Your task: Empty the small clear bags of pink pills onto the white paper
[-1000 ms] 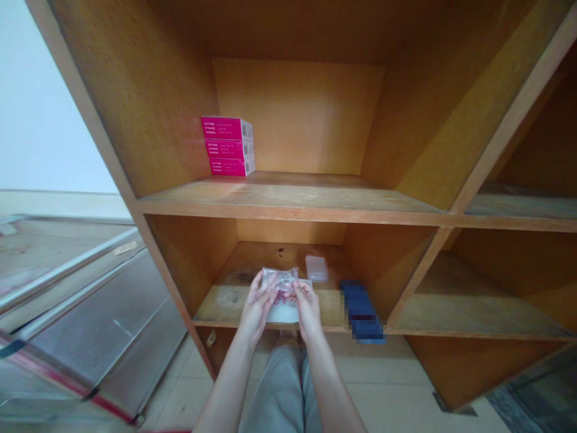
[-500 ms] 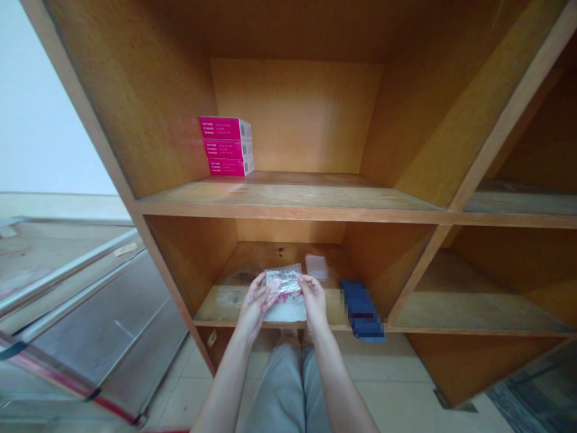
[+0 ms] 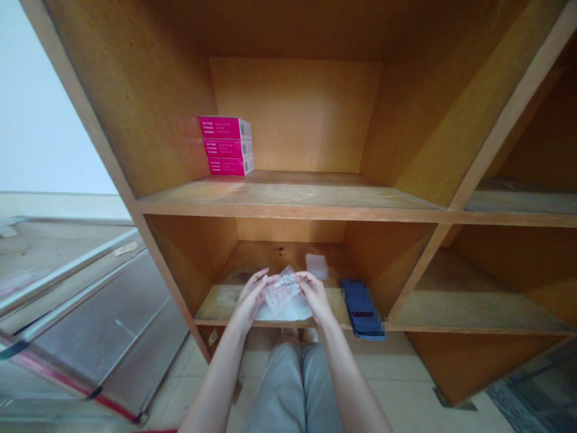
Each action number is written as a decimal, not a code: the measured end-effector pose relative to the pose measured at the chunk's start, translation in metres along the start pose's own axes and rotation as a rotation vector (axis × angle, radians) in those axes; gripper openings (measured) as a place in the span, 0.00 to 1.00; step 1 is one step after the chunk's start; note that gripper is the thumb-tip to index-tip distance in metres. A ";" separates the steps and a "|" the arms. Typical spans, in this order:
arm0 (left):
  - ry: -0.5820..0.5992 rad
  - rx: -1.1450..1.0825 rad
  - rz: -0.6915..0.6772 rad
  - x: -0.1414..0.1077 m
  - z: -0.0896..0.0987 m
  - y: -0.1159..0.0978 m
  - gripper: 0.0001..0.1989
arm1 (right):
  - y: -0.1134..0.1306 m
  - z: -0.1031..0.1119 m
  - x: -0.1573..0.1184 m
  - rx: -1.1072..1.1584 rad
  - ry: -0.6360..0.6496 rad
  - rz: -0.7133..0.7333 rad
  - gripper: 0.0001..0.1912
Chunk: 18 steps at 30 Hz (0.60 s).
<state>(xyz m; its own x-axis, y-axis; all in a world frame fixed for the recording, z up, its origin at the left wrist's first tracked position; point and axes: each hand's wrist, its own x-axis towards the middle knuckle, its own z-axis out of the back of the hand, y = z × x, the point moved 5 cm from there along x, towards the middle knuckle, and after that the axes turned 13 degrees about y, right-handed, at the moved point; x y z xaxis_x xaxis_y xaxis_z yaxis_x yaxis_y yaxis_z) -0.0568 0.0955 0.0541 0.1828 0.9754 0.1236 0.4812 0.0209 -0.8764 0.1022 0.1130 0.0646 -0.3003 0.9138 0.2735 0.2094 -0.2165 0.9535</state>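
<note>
A crumpled clear plastic bag (image 3: 285,287) is held between my two hands over the lower shelf. My left hand (image 3: 253,294) is closed on its left side, thumb and fingers together. On the opposite side, my right hand (image 3: 314,293) pinches the bag's upper right edge. Beneath the bag lies a white sheet (image 3: 285,310) near the shelf's front edge, partly covered by the bag and hands. I cannot make out whether anything is inside the bag.
Behind my right hand lies a small pale rectangular packet (image 3: 317,266). A dark blue, pixelated object (image 3: 363,310) sits farther right, over the shelf edge. Three stacked pink boxes (image 3: 226,146) stand on the upper shelf. A metal-framed structure (image 3: 90,325) is at the left.
The plastic bag, flat and stretched between my hands before, is now bunched up with a raised peak. My hands have shifted slightly apart.
</note>
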 end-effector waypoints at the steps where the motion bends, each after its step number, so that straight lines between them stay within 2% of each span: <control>1: 0.020 0.044 0.038 0.003 -0.001 0.000 0.21 | 0.001 -0.002 0.001 -0.011 0.044 -0.012 0.11; 6: 0.106 0.210 0.113 0.015 -0.007 0.000 0.17 | 0.005 -0.012 0.007 -0.065 0.157 -0.023 0.09; 12: 0.028 0.209 0.058 0.016 -0.003 -0.002 0.17 | -0.003 -0.010 0.006 0.069 0.003 -0.029 0.15; 18: -0.025 0.152 0.039 0.015 -0.008 -0.001 0.15 | -0.010 -0.014 0.003 0.058 -0.034 0.014 0.14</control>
<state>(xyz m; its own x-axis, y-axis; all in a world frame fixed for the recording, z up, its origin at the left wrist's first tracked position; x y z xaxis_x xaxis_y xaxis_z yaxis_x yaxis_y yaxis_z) -0.0476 0.1084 0.0608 0.1763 0.9812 0.0783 0.3384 0.0143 -0.9409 0.0860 0.1136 0.0576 -0.2655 0.9222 0.2811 0.2675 -0.2096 0.9405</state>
